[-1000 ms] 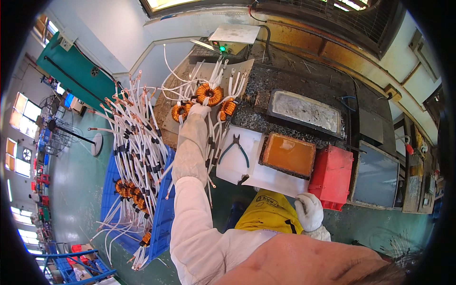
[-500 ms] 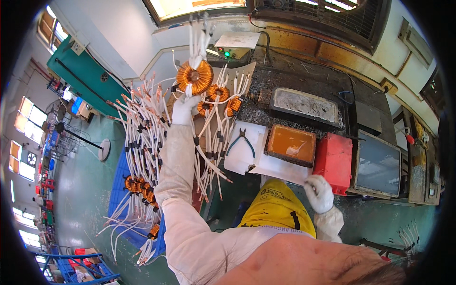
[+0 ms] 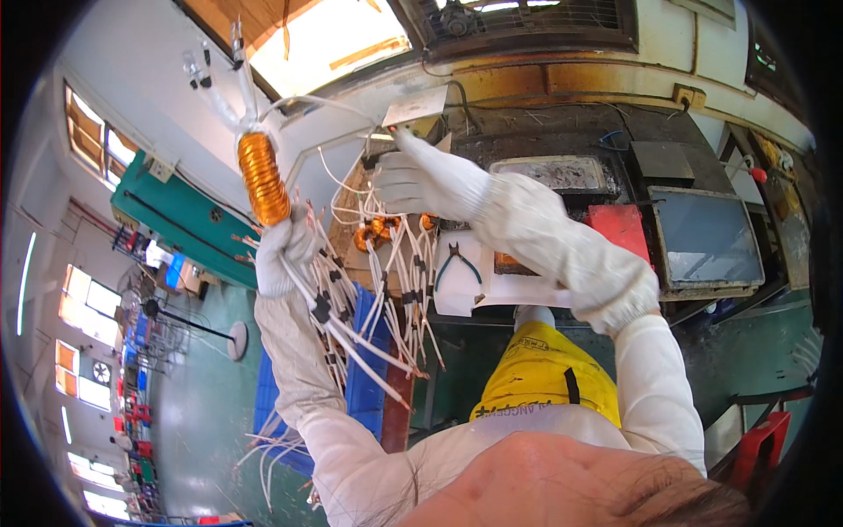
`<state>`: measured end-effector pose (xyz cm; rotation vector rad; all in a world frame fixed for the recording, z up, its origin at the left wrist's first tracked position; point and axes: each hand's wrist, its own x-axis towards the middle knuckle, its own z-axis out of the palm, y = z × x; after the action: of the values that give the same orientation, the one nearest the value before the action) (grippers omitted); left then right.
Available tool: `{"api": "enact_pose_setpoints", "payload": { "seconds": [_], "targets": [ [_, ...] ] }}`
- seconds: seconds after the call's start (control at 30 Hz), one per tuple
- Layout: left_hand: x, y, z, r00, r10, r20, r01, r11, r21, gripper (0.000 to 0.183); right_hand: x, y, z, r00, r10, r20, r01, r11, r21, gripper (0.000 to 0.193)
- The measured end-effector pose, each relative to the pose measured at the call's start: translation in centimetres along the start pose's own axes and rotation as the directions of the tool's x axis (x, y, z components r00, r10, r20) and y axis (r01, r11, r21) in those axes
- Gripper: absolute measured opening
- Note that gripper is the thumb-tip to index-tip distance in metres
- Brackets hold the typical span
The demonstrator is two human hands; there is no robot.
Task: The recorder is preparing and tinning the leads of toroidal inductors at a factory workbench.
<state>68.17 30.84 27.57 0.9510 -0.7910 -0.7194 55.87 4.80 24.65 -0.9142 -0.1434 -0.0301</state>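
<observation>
My gloved left hand (image 3: 288, 250) is raised at the upper left, closed around the white leads at the base of a copper-wound toroidal coil (image 3: 263, 180). Some of the coil's leads stick up above it; others with black sleeves hang below the hand. My gloved right hand (image 3: 421, 180) reaches across the bench, blurred a little, its fingers stretched leftward and thumb raised. Nothing shows in it. Just below it lie more copper coils (image 3: 378, 233), partly covered, with their white leads (image 3: 408, 290) hanging over the bench edge.
Side cutters (image 3: 457, 263) lie on white sheeting by an amber-filled tray (image 3: 507, 263), mostly hidden by my right sleeve. Behind is a rectangular pot with a grey surface (image 3: 553, 174); a red box (image 3: 619, 233) stands to its right. A blue crate (image 3: 364, 386) sits below left.
My left hand has carried the coil leftward, and the coil has turned edge-on. My right hand has come up from beside the red box to the coils on the bench.
</observation>
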Motion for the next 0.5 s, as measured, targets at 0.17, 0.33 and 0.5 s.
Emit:
{"api": "enact_pose_setpoints", "payload": {
  "seconds": [0.17,0.33,0.5],
  "targets": [
    [-3.9,0.5,3.0,0.997,0.031,0.073,-0.032,0.999,0.012,0.041,6.2,-0.4,4.2,0.999,-0.018,-0.047,0.036,0.915,0.401,0.068],
    [-7.1,-1.1,4.6,0.997,-0.048,0.056,0.046,0.998,0.030,0.044,7.7,-3.8,4.4,0.956,-0.291,-0.040,0.262,0.786,0.559,0.039],
    [-7.9,-3.6,3.7,0.973,-0.187,0.137,0.190,0.982,-0.005,0.042,3.9,-8.8,2.6,0.863,-0.444,-0.242,0.506,0.769,0.391,0.022]
  ]
}}
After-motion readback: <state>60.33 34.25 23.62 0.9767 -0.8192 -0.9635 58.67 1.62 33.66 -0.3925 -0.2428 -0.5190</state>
